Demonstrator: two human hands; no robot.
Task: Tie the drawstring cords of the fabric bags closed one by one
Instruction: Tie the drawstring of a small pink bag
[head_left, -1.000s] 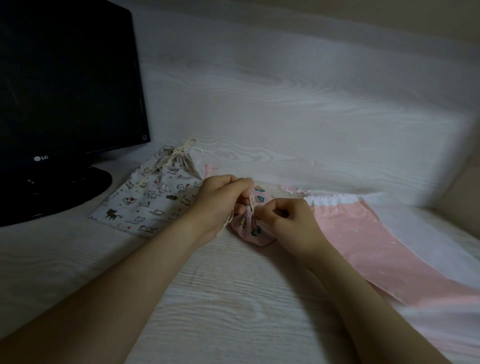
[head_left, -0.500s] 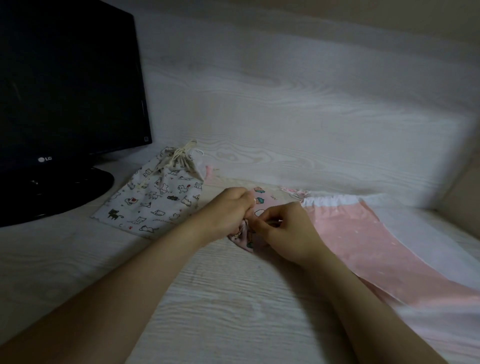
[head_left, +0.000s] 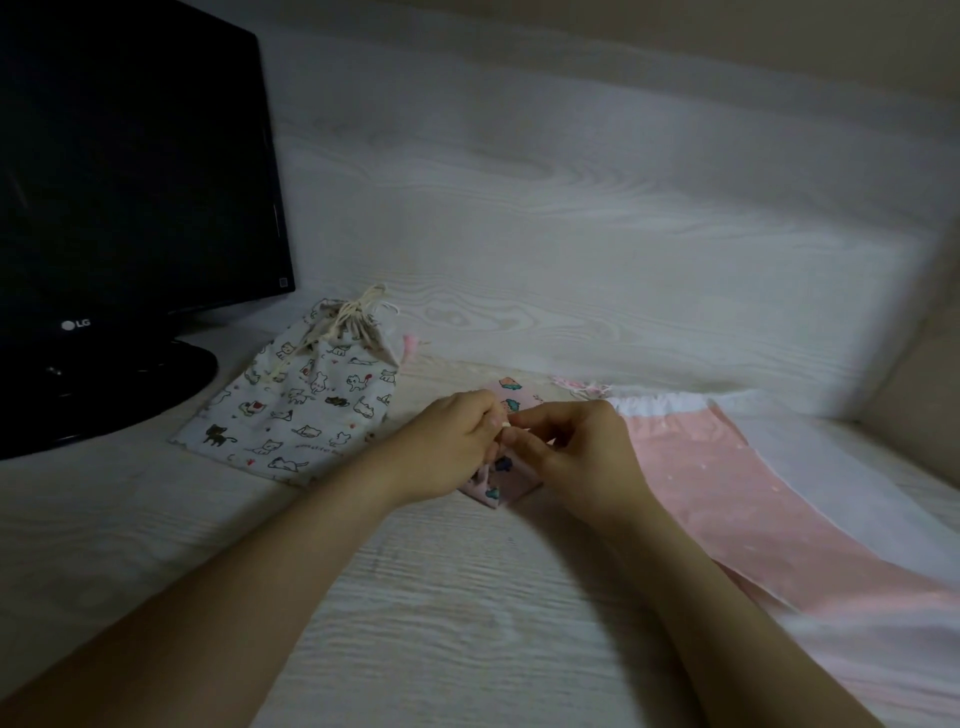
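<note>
A small pink printed bag (head_left: 497, 486) lies on the white desk, mostly hidden under my hands. My left hand (head_left: 447, 449) and my right hand (head_left: 571, 452) meet above it, and each pinches the bag's pale cord (head_left: 505, 425) between thumb and fingertips. To the left lies a white cat-print bag (head_left: 306, 410) with its cord (head_left: 358, 314) tied at the gathered neck. A larger pink bag (head_left: 727, 493) with a white gathered top lies flat to the right.
A black LG monitor (head_left: 130, 182) on its round stand (head_left: 104, 395) fills the left side. A white wood-grain panel (head_left: 571, 208) rises behind the desk. White cloth (head_left: 857, 493) lies beside the large pink bag at the right.
Both hands dropped lower onto the small pink bag and drew closer together, fingertips now meeting on the cord. The other bags stayed put.
</note>
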